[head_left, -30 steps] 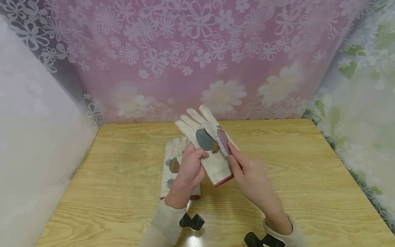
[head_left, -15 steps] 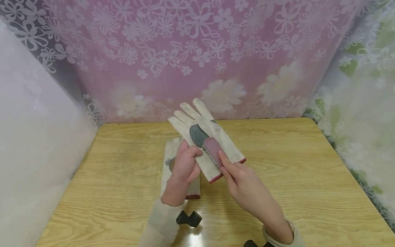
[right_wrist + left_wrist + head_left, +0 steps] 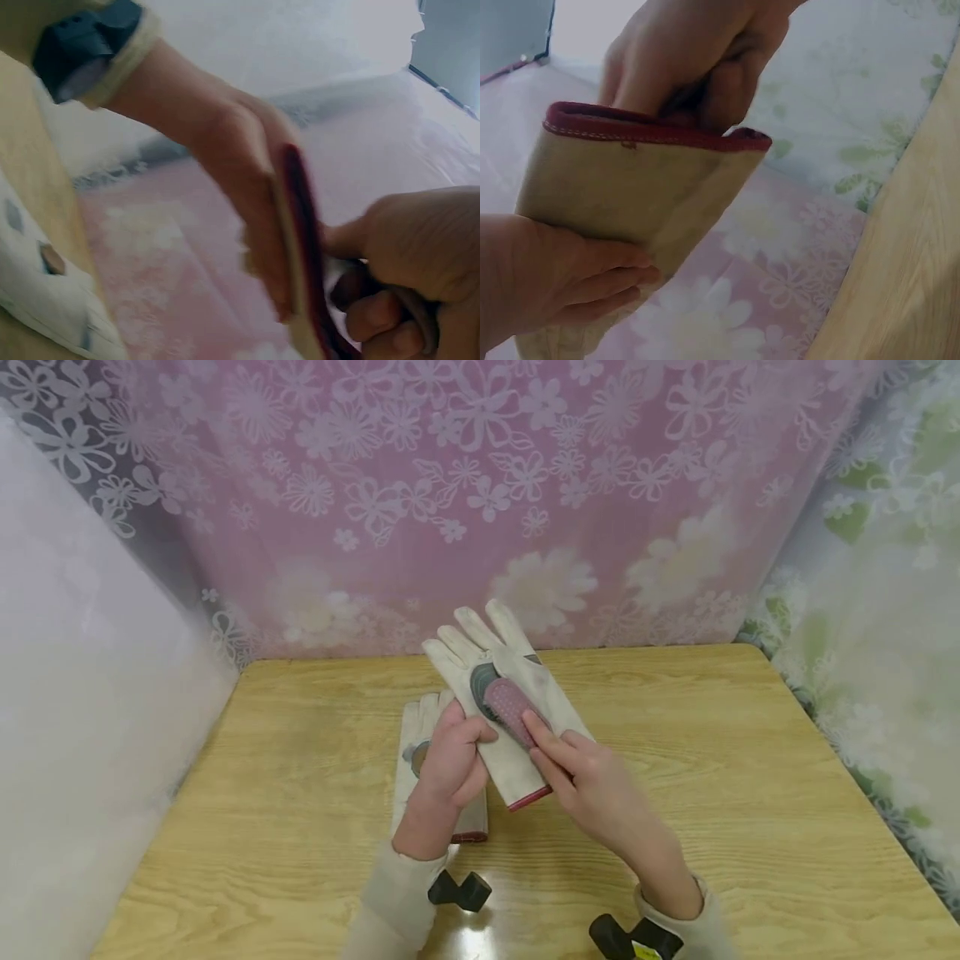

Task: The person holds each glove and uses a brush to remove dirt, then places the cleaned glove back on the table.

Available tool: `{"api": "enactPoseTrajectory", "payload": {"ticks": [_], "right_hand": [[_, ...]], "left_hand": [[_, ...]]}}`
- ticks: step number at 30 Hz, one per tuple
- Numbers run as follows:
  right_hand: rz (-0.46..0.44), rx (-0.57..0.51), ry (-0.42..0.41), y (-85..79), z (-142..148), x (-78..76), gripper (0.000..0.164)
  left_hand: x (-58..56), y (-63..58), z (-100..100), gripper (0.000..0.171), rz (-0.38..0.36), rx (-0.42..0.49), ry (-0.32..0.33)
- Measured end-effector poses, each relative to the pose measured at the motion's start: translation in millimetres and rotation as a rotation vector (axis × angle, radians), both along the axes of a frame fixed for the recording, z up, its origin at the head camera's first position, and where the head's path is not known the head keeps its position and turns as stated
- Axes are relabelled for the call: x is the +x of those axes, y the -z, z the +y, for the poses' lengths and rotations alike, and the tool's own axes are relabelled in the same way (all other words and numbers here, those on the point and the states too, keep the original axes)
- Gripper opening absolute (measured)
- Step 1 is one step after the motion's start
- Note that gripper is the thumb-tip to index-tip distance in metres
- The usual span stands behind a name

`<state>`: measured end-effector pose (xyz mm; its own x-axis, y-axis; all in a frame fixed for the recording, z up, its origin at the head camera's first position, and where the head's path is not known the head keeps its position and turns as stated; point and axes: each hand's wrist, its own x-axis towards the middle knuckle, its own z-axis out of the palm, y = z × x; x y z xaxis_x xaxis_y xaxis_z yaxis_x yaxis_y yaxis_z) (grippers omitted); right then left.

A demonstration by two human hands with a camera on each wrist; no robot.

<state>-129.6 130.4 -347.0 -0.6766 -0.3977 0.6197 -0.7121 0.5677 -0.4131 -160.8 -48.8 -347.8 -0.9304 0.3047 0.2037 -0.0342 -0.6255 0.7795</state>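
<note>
Left hand (image 3: 453, 760) grips a cream work glove (image 3: 504, 768), thumb on the palm face, fingers laid along the back. Glove is raised above the wooden table (image 3: 712, 760), slanted, fingertips toward the far edge, red-trimmed cuff (image 3: 530, 799) toward the near side. Right hand (image 3: 600, 781) pinches a pink scrub brush (image 3: 510, 703), bristle side to the glove, partly over the grey patch (image 3: 482, 680). Second glove (image 3: 409, 731) lies on the tabletop beneath the left hand, well in from the left edge, partly hidden.

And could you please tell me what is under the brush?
Under the brush is the raised glove; its grey patch partly shows, but the surface directly beneath is hidden.
</note>
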Motion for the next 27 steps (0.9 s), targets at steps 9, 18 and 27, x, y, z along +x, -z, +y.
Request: {"api": "enactPoseTrajectory", "payload": {"ticks": [9,18,27], "right_hand": [[-0.345,0.193,0.047,-16.5,38,0.7,0.044],[-0.581,0.121,-0.042,2.7,51,-25.9,0.043],[-0.698,0.039,-0.074,11.4,63,-34.4,0.046]], "left_hand": [[-14.5,16.7,4,0.083,-0.108,0.012,-0.058],[-21.7,37.8,19,0.037,-0.240,-0.059,-0.130],[-26.0,45.1,19,0.030,-0.288,-0.093,-0.104]]}}
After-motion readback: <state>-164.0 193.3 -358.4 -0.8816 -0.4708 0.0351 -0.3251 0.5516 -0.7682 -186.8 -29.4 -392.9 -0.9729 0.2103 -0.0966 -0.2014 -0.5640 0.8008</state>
